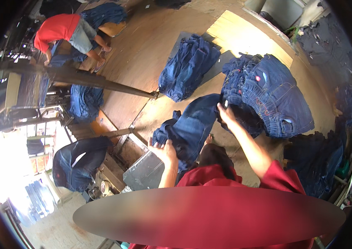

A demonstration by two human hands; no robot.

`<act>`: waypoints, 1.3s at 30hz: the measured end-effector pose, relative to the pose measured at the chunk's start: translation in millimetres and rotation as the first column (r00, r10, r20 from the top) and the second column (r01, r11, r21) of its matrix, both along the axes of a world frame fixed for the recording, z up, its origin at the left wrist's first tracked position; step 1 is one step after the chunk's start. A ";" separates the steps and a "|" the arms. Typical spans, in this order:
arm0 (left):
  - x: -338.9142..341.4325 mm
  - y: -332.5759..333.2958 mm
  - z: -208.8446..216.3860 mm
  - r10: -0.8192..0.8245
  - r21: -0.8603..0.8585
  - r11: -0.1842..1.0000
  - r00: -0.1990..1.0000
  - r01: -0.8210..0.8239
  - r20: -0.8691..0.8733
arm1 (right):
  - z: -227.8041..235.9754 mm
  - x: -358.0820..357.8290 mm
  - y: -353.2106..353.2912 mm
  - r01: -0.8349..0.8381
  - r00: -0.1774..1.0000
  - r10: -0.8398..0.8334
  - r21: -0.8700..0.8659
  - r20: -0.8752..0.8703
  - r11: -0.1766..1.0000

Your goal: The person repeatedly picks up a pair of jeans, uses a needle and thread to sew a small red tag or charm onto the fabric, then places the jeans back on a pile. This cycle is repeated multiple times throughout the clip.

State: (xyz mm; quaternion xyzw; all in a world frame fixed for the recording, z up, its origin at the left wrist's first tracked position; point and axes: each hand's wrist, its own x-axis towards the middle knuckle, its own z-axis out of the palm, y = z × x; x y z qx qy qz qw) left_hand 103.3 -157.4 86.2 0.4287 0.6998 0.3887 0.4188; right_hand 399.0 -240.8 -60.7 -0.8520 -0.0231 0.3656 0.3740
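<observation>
A pair of dark blue jeans is stretched in front of me above the floor. Its bunched end is gripped by my left hand, with the fingers closed on the cloth. My right hand holds the other end, its fingers partly hidden by the fabric. Just beyond the right hand lies a large pile of elastic-waisted blue jeans, with a black patch of cloth at its near side. Farther off, a folded stack of jeans rests on a dark sheet.
At the far left a person in a red shirt bends over more denim. A metal bar crosses on the left. Nearby stand a dark box and a work table with denim draped over it. Dark garments heap up at right.
</observation>
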 end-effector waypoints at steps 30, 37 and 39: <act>68.7 292.5 -81.2 -0.534 -0.525 0.732 0.844 0.433 -0.049 | 228.3 97.8 -135.8 -0.137 0.425 0.512 -0.506 0.746 0.851; 95.8 227.2 1.5 -0.757 -0.258 0.620 0.651 0.741 0.051 | 288.4 188.7 -125.2 -0.005 0.357 0.046 -0.047 0.933 0.999; 132.5 211.6 52.2 -0.825 -0.142 0.544 0.558 0.827 0.089 | 336.6 230.1 -100.0 0.113 0.074 0.084 -0.092 0.994 0.989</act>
